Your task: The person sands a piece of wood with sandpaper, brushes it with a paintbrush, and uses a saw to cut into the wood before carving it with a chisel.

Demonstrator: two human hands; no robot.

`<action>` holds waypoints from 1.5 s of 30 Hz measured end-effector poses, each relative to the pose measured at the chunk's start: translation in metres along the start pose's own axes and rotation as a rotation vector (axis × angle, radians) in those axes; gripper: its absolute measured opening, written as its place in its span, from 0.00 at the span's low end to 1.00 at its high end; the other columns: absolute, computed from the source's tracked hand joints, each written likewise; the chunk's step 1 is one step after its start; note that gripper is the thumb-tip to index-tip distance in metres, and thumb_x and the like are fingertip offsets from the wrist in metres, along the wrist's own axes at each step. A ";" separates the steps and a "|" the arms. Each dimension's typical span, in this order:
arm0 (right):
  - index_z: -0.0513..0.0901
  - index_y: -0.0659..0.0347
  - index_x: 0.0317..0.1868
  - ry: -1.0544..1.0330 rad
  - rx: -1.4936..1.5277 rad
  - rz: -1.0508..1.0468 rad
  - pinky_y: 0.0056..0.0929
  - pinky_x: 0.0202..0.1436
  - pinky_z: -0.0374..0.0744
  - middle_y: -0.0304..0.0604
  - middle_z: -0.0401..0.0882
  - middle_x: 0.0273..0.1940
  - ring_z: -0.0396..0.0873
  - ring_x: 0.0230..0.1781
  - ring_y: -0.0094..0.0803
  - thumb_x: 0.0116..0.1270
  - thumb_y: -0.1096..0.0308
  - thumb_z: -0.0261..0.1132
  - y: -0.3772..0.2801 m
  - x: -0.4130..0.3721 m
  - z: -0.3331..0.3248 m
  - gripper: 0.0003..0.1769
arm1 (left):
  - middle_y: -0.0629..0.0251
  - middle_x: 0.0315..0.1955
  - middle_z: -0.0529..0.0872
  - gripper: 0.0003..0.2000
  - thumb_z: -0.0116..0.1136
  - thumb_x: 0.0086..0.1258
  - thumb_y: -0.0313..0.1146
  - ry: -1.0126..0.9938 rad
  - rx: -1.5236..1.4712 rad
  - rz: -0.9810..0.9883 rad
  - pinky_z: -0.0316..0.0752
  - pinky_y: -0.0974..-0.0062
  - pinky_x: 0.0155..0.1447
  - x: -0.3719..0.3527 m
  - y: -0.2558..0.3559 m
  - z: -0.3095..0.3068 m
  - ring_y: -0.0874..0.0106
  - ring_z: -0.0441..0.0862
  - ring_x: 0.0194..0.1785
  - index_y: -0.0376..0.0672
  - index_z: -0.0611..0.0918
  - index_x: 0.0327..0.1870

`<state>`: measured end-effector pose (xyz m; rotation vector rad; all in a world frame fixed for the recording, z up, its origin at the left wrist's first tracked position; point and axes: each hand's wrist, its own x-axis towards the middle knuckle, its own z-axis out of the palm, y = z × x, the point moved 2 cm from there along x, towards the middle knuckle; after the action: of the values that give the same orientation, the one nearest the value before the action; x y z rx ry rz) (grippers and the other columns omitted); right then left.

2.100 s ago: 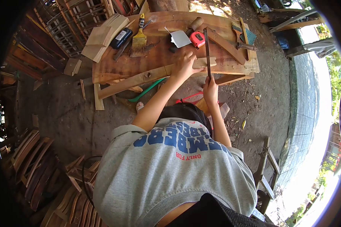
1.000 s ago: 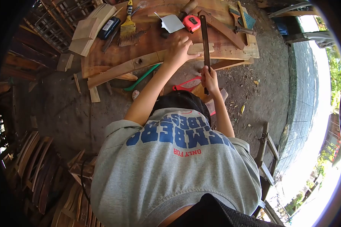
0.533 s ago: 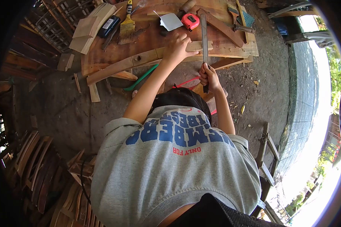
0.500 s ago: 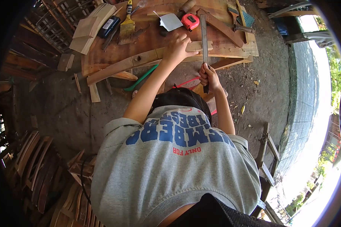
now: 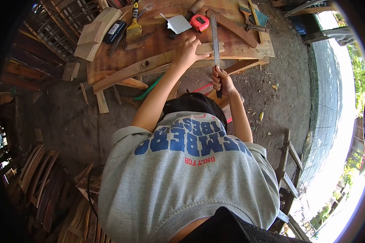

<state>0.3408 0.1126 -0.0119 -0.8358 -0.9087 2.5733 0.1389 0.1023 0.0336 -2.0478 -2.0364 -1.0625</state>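
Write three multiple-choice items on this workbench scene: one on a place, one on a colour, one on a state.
1. Where does the tape measure lie?
A. on the workbench
B. on the ground
C. on the grey shirt

2. What colour is the handle of the paintbrush?
A. blue
B. yellow
C. black

3. What is the right hand doing?
A. hanging free
B. gripping the metal file
C. lying flat on bare wood

Answers:
1. A, since its red case sits on the bench top.
2. B, since the handle above the bristles is yellow.
3. B, since the fingers are closed round the file's near end, while the left hand clasps the wood strip.
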 end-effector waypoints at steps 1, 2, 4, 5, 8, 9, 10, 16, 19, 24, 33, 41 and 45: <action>0.64 0.49 0.30 -0.007 0.004 0.005 0.19 0.14 0.46 0.24 0.49 0.17 0.44 0.12 0.14 0.78 0.47 0.46 0.000 0.001 -0.001 0.20 | 0.67 0.31 0.78 0.23 0.75 0.46 0.52 -0.018 0.003 -0.013 0.75 0.64 0.46 0.000 0.000 0.000 0.64 0.76 0.41 0.42 0.82 0.32; 0.64 0.49 0.29 -0.014 0.007 0.011 0.19 0.14 0.46 0.24 0.49 0.17 0.44 0.12 0.14 0.78 0.47 0.46 0.000 0.001 -0.002 0.21 | 0.67 0.33 0.78 0.23 0.75 0.46 0.51 -0.035 0.007 -0.027 0.76 0.64 0.48 0.000 0.000 0.001 0.64 0.76 0.42 0.42 0.82 0.32; 0.64 0.49 0.29 -0.033 0.013 0.012 0.19 0.14 0.46 0.24 0.49 0.17 0.44 0.12 0.14 0.78 0.47 0.46 -0.001 0.001 -0.003 0.21 | 0.66 0.33 0.78 0.23 0.75 0.46 0.51 -0.024 0.007 -0.014 0.76 0.64 0.48 0.000 0.000 0.001 0.63 0.76 0.42 0.42 0.82 0.32; 0.64 0.49 0.29 -0.050 0.020 0.016 0.19 0.13 0.46 0.24 0.49 0.17 0.44 0.12 0.14 0.78 0.47 0.46 0.000 0.001 -0.003 0.21 | 0.66 0.33 0.78 0.23 0.75 0.46 0.51 -0.014 0.007 -0.004 0.76 0.64 0.48 0.000 -0.001 0.001 0.63 0.76 0.43 0.42 0.82 0.32; 0.64 0.48 0.28 -0.053 0.016 0.007 0.18 0.13 0.47 0.24 0.50 0.17 0.46 0.12 0.15 0.77 0.46 0.48 0.001 0.003 -0.006 0.21 | 0.65 0.30 0.77 0.22 0.75 0.47 0.51 0.020 0.003 0.019 0.74 0.61 0.45 0.000 0.001 -0.001 0.62 0.76 0.41 0.42 0.82 0.31; 0.64 0.47 0.28 -0.021 0.006 0.006 0.18 0.13 0.48 0.25 0.52 0.17 0.47 0.12 0.15 0.76 0.46 0.49 0.002 0.002 -0.006 0.21 | 0.65 0.30 0.77 0.22 0.75 0.47 0.51 0.031 -0.009 0.038 0.74 0.61 0.45 0.000 0.002 -0.001 0.62 0.76 0.41 0.42 0.82 0.31; 0.64 0.47 0.28 0.017 -0.015 -0.008 0.18 0.13 0.50 0.25 0.53 0.17 0.49 0.11 0.15 0.75 0.45 0.51 0.002 0.003 -0.005 0.21 | 0.64 0.31 0.77 0.22 0.75 0.47 0.50 0.055 -0.044 0.037 0.74 0.60 0.45 -0.003 0.001 -0.002 0.61 0.76 0.42 0.41 0.81 0.30; 0.67 0.54 0.28 0.405 -0.418 -0.206 0.23 0.15 0.60 0.28 0.59 0.18 0.59 0.13 0.19 0.77 0.49 0.50 0.008 0.012 -0.006 0.21 | 0.59 0.31 0.77 0.21 0.76 0.47 0.46 0.058 -0.147 0.018 0.73 0.58 0.46 0.004 0.002 0.000 0.56 0.76 0.41 0.40 0.78 0.29; 0.77 0.63 0.50 0.757 -1.220 -0.470 0.60 0.45 0.73 0.69 0.78 0.35 0.75 0.42 0.68 0.75 0.56 0.50 0.001 0.000 0.006 0.19 | 0.59 0.32 0.77 0.21 0.75 0.48 0.46 0.075 -0.123 0.041 0.73 0.59 0.46 0.011 0.002 0.001 0.56 0.76 0.42 0.39 0.79 0.29; 0.76 0.65 0.43 0.778 -1.251 -0.488 0.57 0.41 0.74 0.68 0.79 0.33 0.76 0.39 0.67 0.75 0.56 0.50 0.002 -0.001 0.014 0.19 | 0.60 0.32 0.76 0.23 0.74 0.48 0.50 0.037 -0.089 0.023 0.72 0.60 0.46 0.000 0.001 0.000 0.58 0.75 0.42 0.39 0.79 0.29; 0.66 0.54 0.30 0.422 -0.526 -0.215 0.24 0.17 0.61 0.30 0.61 0.18 0.59 0.14 0.21 0.78 0.49 0.48 -0.005 -0.003 0.014 0.21 | 0.61 0.32 0.76 0.22 0.76 0.47 0.48 0.036 -0.123 0.018 0.71 0.60 0.46 0.000 0.000 0.000 0.59 0.74 0.41 0.40 0.79 0.29; 0.62 0.51 0.29 0.192 -0.118 -0.073 0.22 0.15 0.49 0.26 0.52 0.18 0.49 0.14 0.18 0.78 0.48 0.48 -0.005 -0.006 0.019 0.21 | 0.61 0.33 0.76 0.21 0.76 0.45 0.44 0.035 -0.118 0.002 0.70 0.60 0.48 -0.001 0.001 0.001 0.59 0.74 0.42 0.41 0.79 0.30; 0.63 0.50 0.30 0.097 -0.057 -0.067 0.22 0.15 0.49 0.27 0.51 0.18 0.48 0.14 0.18 0.78 0.47 0.48 -0.005 -0.005 0.017 0.21 | 0.61 0.35 0.76 0.22 0.76 0.46 0.45 -0.011 -0.090 -0.025 0.72 0.62 0.50 0.001 0.007 -0.008 0.60 0.74 0.44 0.39 0.79 0.31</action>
<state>0.3345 0.1058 0.0039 -0.9219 -0.9678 2.4378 0.1416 0.0985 0.0427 -2.0793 -2.0618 -1.1697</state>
